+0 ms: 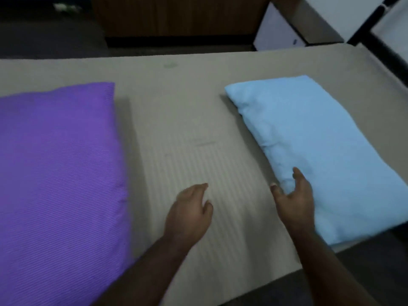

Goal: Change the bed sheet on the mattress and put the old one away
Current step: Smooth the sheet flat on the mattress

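A purple pillow (59, 164) and a blue pillow (318, 151) lie apart on the bed (187, 102). The right hand (293, 195) touches the blue pillow's corner. The left hand (189, 213) hangs loose between them.

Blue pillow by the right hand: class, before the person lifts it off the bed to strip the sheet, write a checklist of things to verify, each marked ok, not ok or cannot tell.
1. Right hand at the blue pillow: ok, at its near-left corner.
2. Grip closed on the pillow: not ok, fingers spread, thumb on top.
3. Left hand free to help: ok, it holds nothing, over the striped sheet.
4. Nothing lying on the blue pillow: ok.
5. Purple pillow off the sheet: not ok, it lies at the left.
6. Place to put the pillows: cannot tell.
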